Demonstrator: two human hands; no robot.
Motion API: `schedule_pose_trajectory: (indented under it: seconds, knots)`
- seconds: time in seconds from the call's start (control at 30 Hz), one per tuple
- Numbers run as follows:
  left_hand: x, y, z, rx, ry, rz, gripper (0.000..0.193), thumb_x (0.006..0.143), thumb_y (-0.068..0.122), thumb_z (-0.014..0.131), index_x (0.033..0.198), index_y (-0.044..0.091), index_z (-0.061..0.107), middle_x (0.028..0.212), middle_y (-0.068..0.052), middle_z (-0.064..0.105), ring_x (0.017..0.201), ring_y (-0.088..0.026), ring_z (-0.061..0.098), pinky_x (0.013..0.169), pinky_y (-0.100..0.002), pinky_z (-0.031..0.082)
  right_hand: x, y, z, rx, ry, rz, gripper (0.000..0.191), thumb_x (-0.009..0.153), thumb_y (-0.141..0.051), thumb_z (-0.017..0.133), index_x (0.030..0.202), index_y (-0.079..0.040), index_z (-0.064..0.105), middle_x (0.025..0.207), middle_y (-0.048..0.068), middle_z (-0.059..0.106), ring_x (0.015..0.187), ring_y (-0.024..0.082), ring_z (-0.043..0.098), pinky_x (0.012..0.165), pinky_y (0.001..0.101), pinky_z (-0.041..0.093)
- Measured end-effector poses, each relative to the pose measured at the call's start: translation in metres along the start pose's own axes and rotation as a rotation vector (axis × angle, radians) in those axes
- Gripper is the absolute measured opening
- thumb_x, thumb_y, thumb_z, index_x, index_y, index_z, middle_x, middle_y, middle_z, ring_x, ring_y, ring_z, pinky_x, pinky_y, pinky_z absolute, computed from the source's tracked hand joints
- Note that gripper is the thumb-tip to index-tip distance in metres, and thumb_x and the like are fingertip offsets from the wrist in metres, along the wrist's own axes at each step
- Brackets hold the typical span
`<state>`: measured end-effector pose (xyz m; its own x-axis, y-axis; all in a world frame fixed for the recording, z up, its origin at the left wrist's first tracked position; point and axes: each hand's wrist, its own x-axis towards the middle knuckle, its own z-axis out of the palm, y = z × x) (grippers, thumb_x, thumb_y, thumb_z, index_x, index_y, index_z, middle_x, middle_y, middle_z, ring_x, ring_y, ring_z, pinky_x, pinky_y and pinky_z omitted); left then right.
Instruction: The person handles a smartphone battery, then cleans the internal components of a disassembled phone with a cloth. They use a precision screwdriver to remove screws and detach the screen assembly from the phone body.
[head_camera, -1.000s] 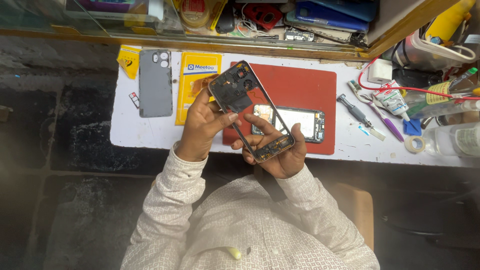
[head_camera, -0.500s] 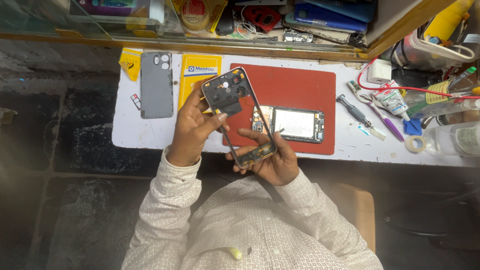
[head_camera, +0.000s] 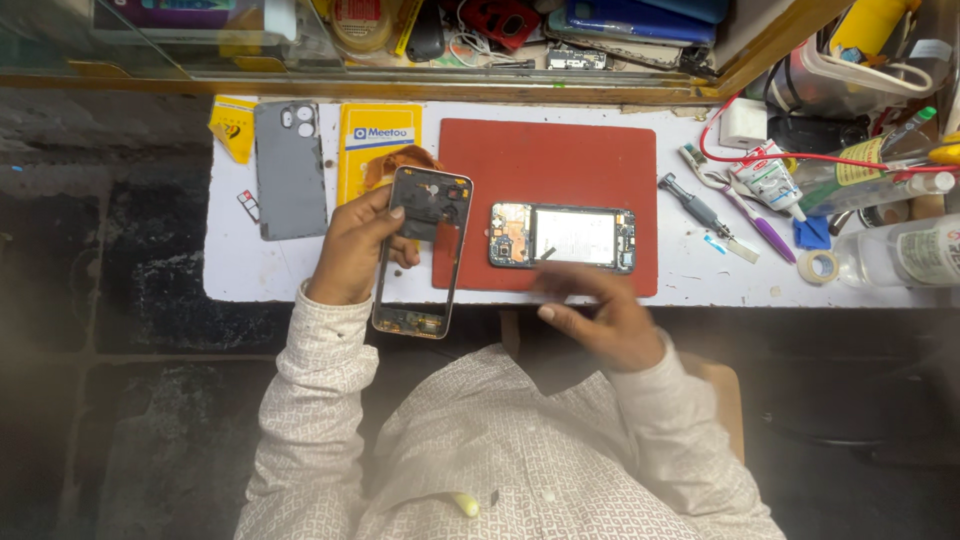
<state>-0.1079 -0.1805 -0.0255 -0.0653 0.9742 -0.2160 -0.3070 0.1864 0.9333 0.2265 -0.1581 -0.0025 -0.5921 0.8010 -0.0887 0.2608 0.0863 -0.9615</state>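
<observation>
Two hands in play on my feed right now. Left hand (head_camera: 355, 245) has its grip closed around the long edge of a phone mid-frame (head_camera: 422, 250), an empty bezel with the camera section at the top end, held just above the desk's (head_camera: 230, 270) front edge and overlapping the red mat (head_camera: 550, 155). Right hand (head_camera: 600, 315) is blurry, fingers loose and holding nothing, just below the opened phone body (head_camera: 562, 237) that lies flat on the mat with its board and battery showing.

Progress-wise, I'd say teardown is well along: the grey back cover (head_camera: 290, 170) lies off to the left, frame is off the body. Internals look untouched so far, screwdriver (head_camera: 695, 205) sits idle at the right.
</observation>
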Motion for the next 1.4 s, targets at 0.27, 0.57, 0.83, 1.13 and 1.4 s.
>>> schedule_pose_trajectory:
  seconds: [0.27,0.57,0.83,1.13,1.4]
  knots:
    - [0.017,-0.024,0.009,0.0,0.025,-0.053,0.03,0.103,0.012,0.045,0.125,0.0,0.062,0.094,-0.01,0.074,0.061,-0.016,0.069,0.058,-0.028,0.059,0.052,0.0,-0.038,-0.906,0.139,-0.365,0.105,0.066,-0.042,0.092,0.15,-0.005,0.042,0.144,0.022,0.053,0.138,0.041,0.046,0.114,0.0587,0.028]
    - [0.023,-0.038,0.046,-0.025,0.072,-0.008,0.034,0.104,0.007,0.041,0.133,-0.003,0.055,0.101,-0.013,0.073,0.064,-0.018,0.069,0.058,-0.028,0.059,0.052,0.019,-0.043,-0.978,0.442,-0.295,0.107,0.073,-0.045,0.093,0.154,0.0,0.039,0.121,0.021,0.06,0.113,0.039,0.055,0.107,0.0532,0.038]
    - [0.004,-0.03,0.092,0.734,0.335,0.351,0.05,0.102,0.012,0.055,0.149,-0.002,0.043,0.118,-0.021,0.064,0.095,-0.033,0.068,0.082,-0.042,0.058,0.056,0.017,-0.04,-0.973,0.557,-0.272,0.099,0.074,-0.037,0.094,0.152,-0.001,0.044,0.134,0.023,0.053,0.121,0.042,0.051,0.107,0.0524,0.039]
    - [0.026,0.008,0.039,1.297,0.528,0.581,0.063,0.085,0.018,0.081,0.14,0.001,0.056,0.136,-0.027,0.053,0.122,-0.043,0.055,0.099,-0.05,0.047,0.021,-0.011,-0.031,-0.7,0.595,-0.366,0.053,0.086,-0.013,0.086,0.134,-0.004,0.063,0.147,0.023,0.051,0.139,0.041,0.052,0.114,0.0483,0.046]
    - [0.045,0.009,0.012,0.593,0.441,0.581,0.012,0.097,0.008,0.077,0.104,0.002,0.069,0.106,-0.014,0.072,0.093,-0.024,0.07,0.086,-0.038,0.058,0.006,-0.029,-0.004,-0.224,0.416,-0.362,0.034,0.089,-0.008,0.079,0.121,-0.002,0.07,0.138,0.018,0.062,0.132,0.03,0.061,0.112,0.039,0.05]
